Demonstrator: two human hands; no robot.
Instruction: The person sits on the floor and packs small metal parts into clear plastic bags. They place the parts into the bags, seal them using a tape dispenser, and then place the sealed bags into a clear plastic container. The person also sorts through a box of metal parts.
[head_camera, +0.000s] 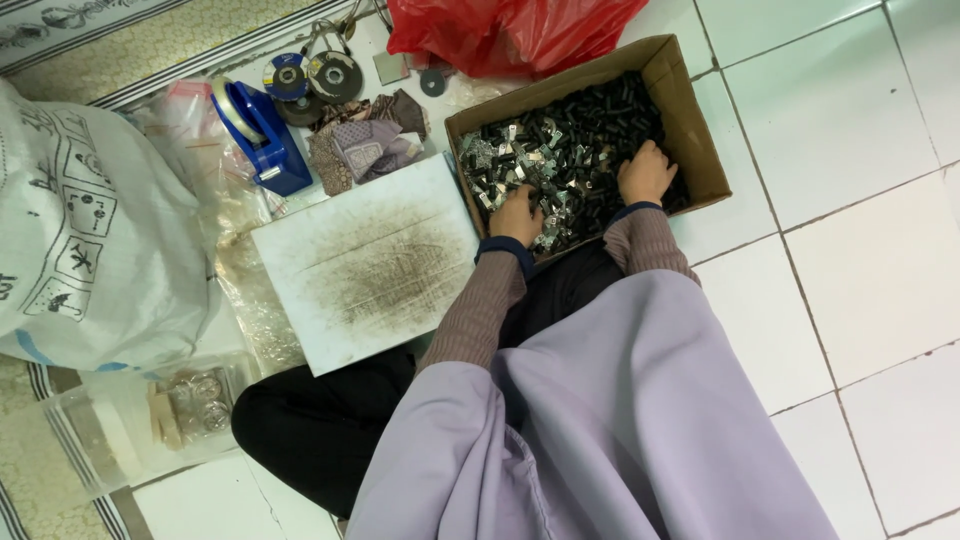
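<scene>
Both hands are sunk into a brown cardboard box (690, 120) that sits on the white tiled floor (850, 250) in front of the seated person. The left hand (517, 214) rests palm down at the near left part of the box, its fingers (524, 200) curled into a heap of small silvery metal parts (520, 160); whether they actually pinch any piece cannot be told, since the tips are buried among them. The right hand (646, 172) lies further in and to the right, fingers bent downward into a mass of small black cylindrical parts (600, 115) that fills the far and right portions of the box; its grasp is likewise hidden, so I cannot tell if it is closed on anything. The silvery pieces spread just ahead of and around the left fingers, while the black pieces surround the right fingers on every side. Just left of the left fingers, touching the box's side, lies a white rectangular board (365, 265) with a dark smudged centre. Beyond that board sit a blue tape dispenser (262, 135), a bunch of patterned cloth scraps (368, 145) and some round grinding discs (320, 78). A red plastic bag (510, 30) lies past the box's far edge, and a large white sack (90, 230) stands well apart to the left.
</scene>
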